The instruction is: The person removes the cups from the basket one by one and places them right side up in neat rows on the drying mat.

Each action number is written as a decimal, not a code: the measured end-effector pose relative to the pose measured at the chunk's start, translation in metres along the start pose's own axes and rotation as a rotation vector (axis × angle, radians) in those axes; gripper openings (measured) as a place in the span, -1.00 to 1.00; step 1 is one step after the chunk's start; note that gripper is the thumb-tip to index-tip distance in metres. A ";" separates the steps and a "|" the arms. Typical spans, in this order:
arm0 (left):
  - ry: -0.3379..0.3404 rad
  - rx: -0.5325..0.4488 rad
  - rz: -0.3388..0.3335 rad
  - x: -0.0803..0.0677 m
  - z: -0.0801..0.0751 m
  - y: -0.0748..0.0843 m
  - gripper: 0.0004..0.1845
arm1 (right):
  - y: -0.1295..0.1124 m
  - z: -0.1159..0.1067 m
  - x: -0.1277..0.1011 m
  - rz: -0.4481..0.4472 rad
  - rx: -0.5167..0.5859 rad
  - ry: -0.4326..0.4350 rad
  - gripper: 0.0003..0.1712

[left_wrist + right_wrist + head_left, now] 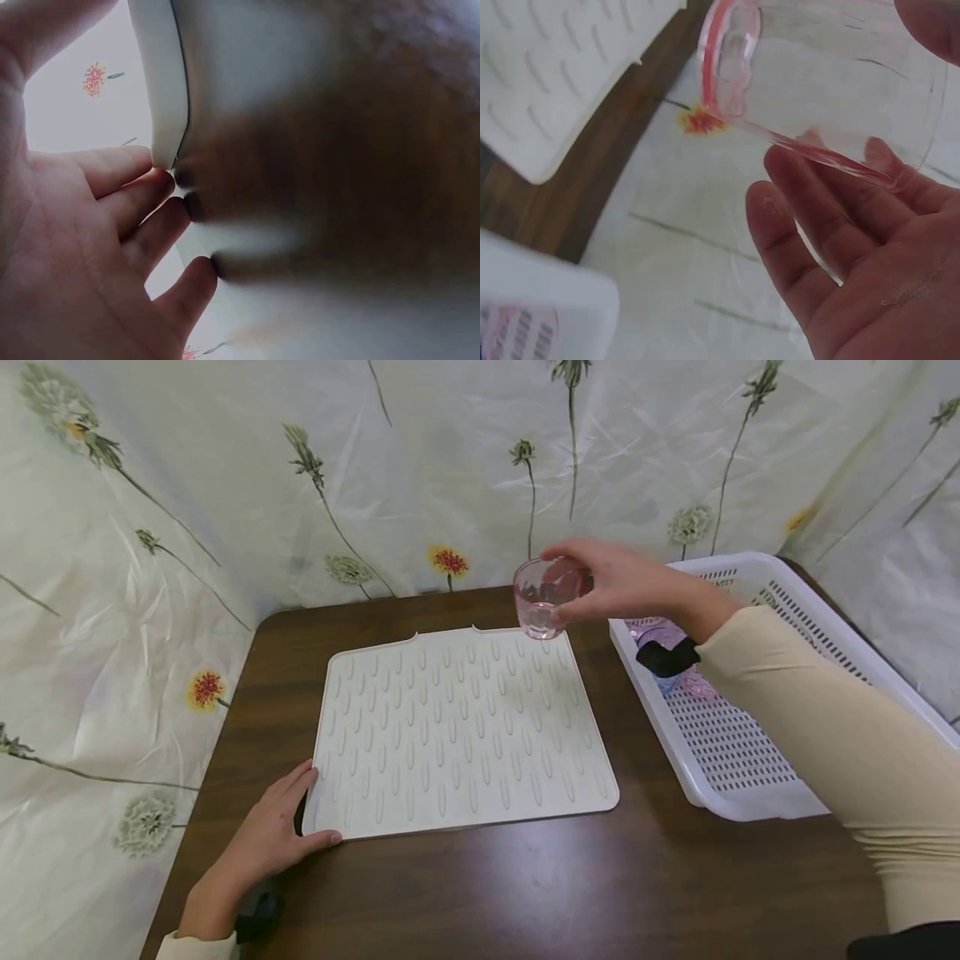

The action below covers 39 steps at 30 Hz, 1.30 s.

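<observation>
My right hand (633, 583) grips a clear, pink-tinted glass (531, 597) by its side, held upright over the mat's far right corner. In the right wrist view the thumb and fingers lie around the glass (825, 82), which looks empty. A white drying mat (450, 735) with rows of raised oval ridges lies flat on the table. At its near left corner rests my left hand (262, 831), fingers along the left edge and thumb at the front edge. The left wrist view shows those fingertips (199, 274) touching the table.
A white perforated plastic basket (663, 735) stands to the right on the brown wooden table (525, 885). Pink, purple and blue translucent items (701, 685) lie inside it, partly hidden by the right arm. A flower-patterned curtain (450, 468) hangs behind the table and at its sides.
</observation>
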<state>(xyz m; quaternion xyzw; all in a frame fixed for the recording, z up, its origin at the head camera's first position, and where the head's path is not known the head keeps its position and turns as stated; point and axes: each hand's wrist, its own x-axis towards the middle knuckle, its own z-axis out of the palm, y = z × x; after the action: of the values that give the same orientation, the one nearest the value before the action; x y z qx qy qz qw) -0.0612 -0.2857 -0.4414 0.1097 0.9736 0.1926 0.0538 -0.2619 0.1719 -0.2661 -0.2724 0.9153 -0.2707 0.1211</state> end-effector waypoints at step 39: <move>-0.046 0.008 -0.032 0.000 -0.007 -0.001 0.09 | -0.093 0.221 0.160 0.113 0.557 0.077 -0.07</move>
<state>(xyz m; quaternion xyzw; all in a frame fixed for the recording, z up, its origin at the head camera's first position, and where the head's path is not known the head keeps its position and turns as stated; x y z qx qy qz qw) -0.0625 -0.2895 -0.4355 0.0990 0.9745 0.1855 0.0787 -0.2714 -0.0790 -0.4073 -0.1668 0.8232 -0.5150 0.1711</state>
